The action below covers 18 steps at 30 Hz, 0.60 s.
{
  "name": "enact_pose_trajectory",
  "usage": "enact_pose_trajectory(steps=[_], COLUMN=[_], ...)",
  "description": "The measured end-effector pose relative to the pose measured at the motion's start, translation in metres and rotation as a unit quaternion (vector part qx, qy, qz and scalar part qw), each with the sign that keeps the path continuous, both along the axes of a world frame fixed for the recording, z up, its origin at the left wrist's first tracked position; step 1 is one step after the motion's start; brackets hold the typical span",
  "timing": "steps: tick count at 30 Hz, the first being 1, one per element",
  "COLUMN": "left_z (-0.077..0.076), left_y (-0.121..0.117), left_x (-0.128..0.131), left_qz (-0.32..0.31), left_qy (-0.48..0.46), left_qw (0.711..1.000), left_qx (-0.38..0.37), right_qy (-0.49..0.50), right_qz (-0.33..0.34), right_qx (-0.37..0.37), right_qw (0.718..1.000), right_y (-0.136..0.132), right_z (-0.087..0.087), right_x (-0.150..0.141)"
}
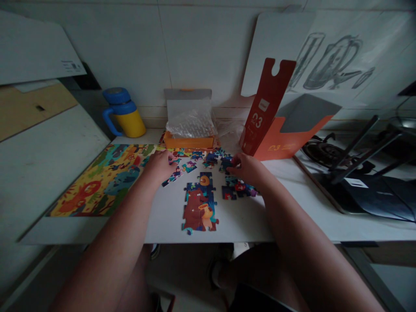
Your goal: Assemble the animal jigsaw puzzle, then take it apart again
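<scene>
A partly joined jigsaw puzzle (pixel 196 206) lies on the white table; it shows a brown bear, a honey pot and a small lion-like face at the top. My left hand (pixel 160 166) is left of it, its bent fingertips closed on a small puzzle piece (pixel 176 161). Beside these fingers lie more loose pieces (pixel 189 166). On the right, my right hand (pixel 244 167) has its thumb and fingers pinched on a dark blue puzzle piece (pixel 226 164), partly covered by the fingers. Red and dark blue pieces (pixel 229 192) lie below that hand.
A colourful animal picture sheet (pixel 107 177) lies at the left. An orange box with bubble wrap (pixel 190 125) stands at the back, near a blue and yellow mug (pixel 125 113). Right of it rises a red-orange carton (pixel 276 134); a gas stove (pixel 328 151) is further right.
</scene>
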<state>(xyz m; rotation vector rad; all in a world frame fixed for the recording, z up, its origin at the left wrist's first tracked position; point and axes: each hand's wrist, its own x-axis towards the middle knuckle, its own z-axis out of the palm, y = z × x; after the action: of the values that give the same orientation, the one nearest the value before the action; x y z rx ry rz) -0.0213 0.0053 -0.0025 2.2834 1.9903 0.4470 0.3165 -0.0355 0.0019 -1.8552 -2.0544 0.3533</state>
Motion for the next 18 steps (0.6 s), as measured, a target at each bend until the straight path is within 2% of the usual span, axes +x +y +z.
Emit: enact_pose_trajectory(steps=[4,7,12,14,18], left_z=[0.000,0.000,0.000,0.000,0.000], left_y=[0.000,0.000,0.001,0.001,0.001], left_x=[0.000,-0.001,-0.002,-0.002,-0.002], left_qz=[-0.001,-0.005,-0.009,-0.007,-0.010], left_qy=[0.005,0.003,0.002,0.004,0.008], left_qw=[1.000,1.000,1.000,1.000,1.000], left_qx=[-0.002,-0.002,-0.002,-0.001,0.002], right_qy=[0.083,0.113,-0.003,-0.029,-0.018], right_qz=[-0.001,-0.037,-0.085,-0.050,0.121], right_qx=[0.016,-0.008,0.042,0.035,-0.055], right_qw=[0.996,0.993,0.995,0.998,0.991], right_y=[0.006,0.008,0.004,0.002,-0.004], right_z=[0.003,0.005,0.011,0.014,0.019], right_x=[0.013,0.026,0.034,0.032,0.024])
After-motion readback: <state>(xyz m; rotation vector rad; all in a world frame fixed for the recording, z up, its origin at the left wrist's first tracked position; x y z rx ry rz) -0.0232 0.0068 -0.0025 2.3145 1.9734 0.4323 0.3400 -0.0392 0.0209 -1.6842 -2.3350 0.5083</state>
